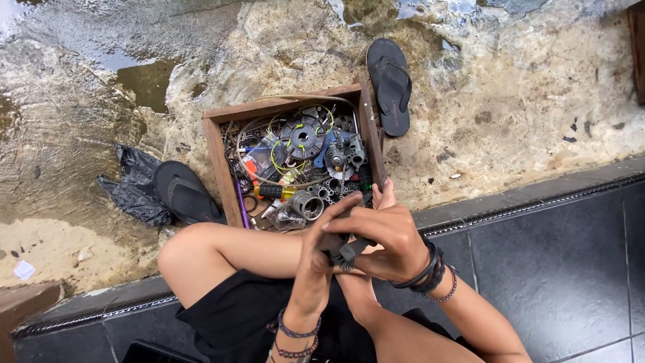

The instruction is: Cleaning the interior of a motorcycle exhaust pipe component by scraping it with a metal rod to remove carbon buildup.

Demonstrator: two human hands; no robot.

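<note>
A person sits on a dark tiled step (557, 269) with bare knees drawn up, looking down at both hands held together just above the lap. The left hand (321, 238) and the right hand (386, 236) are both closed around a small dark part (346, 252); the fingers wrap over it from either side, so its exact shape cannot be told. Cord and bead bracelets sit on both wrists.

Just in front of the hands, on the wet stone ground (510, 101), stands a wooden box (216, 151) crammed with metal scrap: a round grey gear plate (302, 136), a short metal cylinder (308, 205), wires and small fittings. A black sandal (391, 84) lies beyond the box's right corner, another sandal (187, 193) lies to its left, resting on a crumpled black plastic bag (131, 185).
</note>
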